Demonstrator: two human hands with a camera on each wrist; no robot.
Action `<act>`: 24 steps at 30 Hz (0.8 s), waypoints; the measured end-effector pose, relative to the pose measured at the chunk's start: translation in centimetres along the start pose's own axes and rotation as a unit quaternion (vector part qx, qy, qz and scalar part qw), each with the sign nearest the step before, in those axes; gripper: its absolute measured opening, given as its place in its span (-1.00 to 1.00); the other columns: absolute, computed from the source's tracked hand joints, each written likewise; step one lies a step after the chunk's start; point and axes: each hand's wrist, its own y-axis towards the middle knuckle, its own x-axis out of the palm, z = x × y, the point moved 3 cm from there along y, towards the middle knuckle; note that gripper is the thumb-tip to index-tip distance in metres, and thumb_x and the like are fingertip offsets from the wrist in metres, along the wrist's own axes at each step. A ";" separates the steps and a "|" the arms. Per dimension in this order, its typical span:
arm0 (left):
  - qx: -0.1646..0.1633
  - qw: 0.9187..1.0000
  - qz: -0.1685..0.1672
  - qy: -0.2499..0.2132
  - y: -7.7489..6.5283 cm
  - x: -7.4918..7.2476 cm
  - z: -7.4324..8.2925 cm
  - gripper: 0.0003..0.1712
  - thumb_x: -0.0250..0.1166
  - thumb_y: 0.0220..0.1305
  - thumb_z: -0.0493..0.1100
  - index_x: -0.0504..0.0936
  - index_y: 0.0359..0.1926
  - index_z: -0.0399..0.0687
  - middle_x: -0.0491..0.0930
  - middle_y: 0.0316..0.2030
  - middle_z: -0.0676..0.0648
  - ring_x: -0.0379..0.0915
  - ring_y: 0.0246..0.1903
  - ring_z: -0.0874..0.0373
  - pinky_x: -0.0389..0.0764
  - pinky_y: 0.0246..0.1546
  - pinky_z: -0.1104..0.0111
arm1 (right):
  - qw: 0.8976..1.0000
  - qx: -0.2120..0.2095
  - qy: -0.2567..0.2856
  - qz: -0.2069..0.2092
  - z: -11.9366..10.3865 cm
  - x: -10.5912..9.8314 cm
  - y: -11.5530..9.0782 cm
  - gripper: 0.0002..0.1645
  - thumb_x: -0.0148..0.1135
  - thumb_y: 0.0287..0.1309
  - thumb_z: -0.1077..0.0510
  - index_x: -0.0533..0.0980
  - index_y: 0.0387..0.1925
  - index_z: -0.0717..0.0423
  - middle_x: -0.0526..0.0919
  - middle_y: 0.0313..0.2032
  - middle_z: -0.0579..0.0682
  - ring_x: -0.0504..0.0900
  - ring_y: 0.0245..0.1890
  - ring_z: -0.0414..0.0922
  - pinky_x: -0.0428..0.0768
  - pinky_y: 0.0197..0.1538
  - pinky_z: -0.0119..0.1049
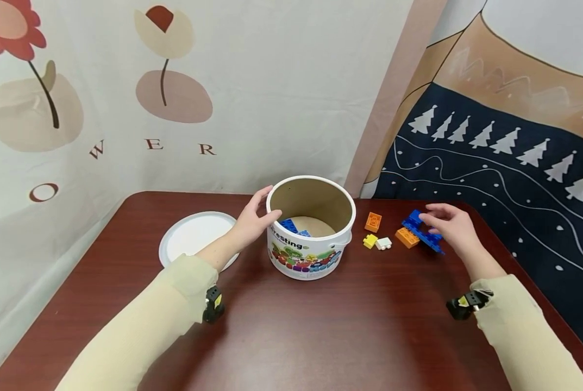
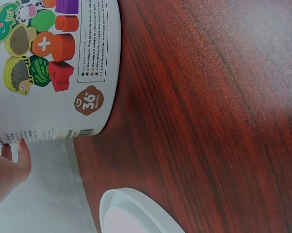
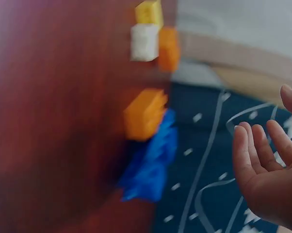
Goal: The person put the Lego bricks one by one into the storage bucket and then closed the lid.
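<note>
A white bucket (image 1: 311, 274) with a printed label of colourful pieces stands upright without its lid. At its left rim, my left hand (image 1: 249, 220) holds on, thumb over the edge and fingers against the outer wall; some fingers (image 2: 24, 160) show in the left wrist view. Blue bricks (image 1: 296, 225) lie inside. On the right, a joined blue brick piece (image 1: 424, 233) tilts against an orange brick (image 1: 407, 237). My right hand (image 1: 450, 225) hovers just by the blue piece, its fingers loosely curved; the right wrist view shows a gap between hand (image 3: 269, 179) and piece.
Another orange brick (image 1: 373, 221), a yellow brick (image 1: 369, 241) and a white brick (image 1: 383, 244) lie right of the bucket. To its left, a round white lid (image 1: 188, 233) lies flat on the brown table (image 1: 311, 336). Patterned cloths (image 1: 281, 98) hang behind.
</note>
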 end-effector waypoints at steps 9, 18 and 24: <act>-0.005 1.000 -0.003 0.003 -0.9 0.0 1.4 -0.23 0.14 0.29 -0.22 -0.01 0.43 -0.17 0.07 0.38 -0.30 -0.03 0.38 -0.16 0.17 0.32 -0.07 | 0.995 0.068 -0.075 -0.014 5.1 -0.6 -0.4 -0.23 0.12 0.21 -0.13 0.26 0.24 0.36 0.36 0.14 0.42 0.52 -0.38 -0.37 0.58 -0.28 -0.50; 0.011 1.000 0.005 0.017 0.5 0.0 -0.8 -0.21 0.16 0.28 -0.10 0.01 0.44 -0.01 0.11 0.37 -0.21 0.00 0.38 -0.10 0.19 0.31 -0.08 | 0.989 0.105 -0.086 -0.065 7.9 -0.1 -0.5 -0.19 0.17 0.19 -0.09 0.22 0.21 0.47 0.32 0.12 0.49 0.51 -0.32 -0.15 0.58 -0.33 -0.47; 0.008 1.000 0.006 0.016 0.3 0.0 -0.5 -0.22 0.16 0.28 -0.13 0.01 0.43 -0.02 0.12 0.37 -0.21 0.01 0.38 -0.11 0.20 0.30 -0.08 | 0.985 0.104 -0.121 -0.066 8.4 0.3 -0.3 -0.30 0.22 0.16 0.04 0.29 0.15 0.47 0.42 -0.01 0.46 0.48 -0.45 -0.17 0.54 -0.41 -0.44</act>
